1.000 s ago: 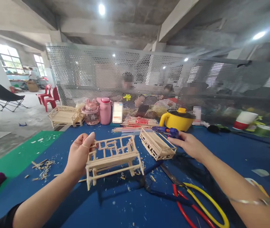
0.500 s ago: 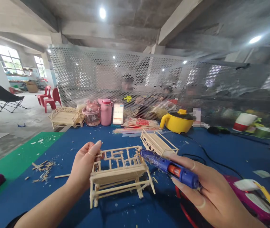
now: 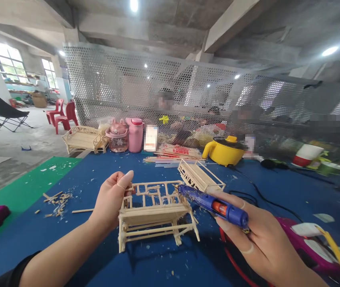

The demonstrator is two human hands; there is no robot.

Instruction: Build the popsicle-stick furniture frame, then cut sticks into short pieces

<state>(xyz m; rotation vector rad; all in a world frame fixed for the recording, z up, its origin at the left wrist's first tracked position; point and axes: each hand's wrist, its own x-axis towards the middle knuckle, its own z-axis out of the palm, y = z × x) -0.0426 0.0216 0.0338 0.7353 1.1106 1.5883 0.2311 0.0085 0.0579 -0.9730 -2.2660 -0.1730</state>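
1. Left hand is closed on the left end of the pale wooden stick bench: thumb over the backrest rail, fingers behind it. The bench looks lifted just off the blue table cover, legs down, slightly tilted.
2. Right hand is wrapped around the rear of the blue hot-glue gun with orange band.
3. Key relation: the gun lies right of the bench, long axis running up-left from the right hand. The nozzle tip is at the bench's upper right corner, touching or just shy, can't tell.
4. The bench's long axis runs left-right, across the gun's line. The right hand is nearer that corner; the left hand is at the opposite end.
5. An open frame of pale sticks sits on the cover just behind the nozzle, apart from the bench.
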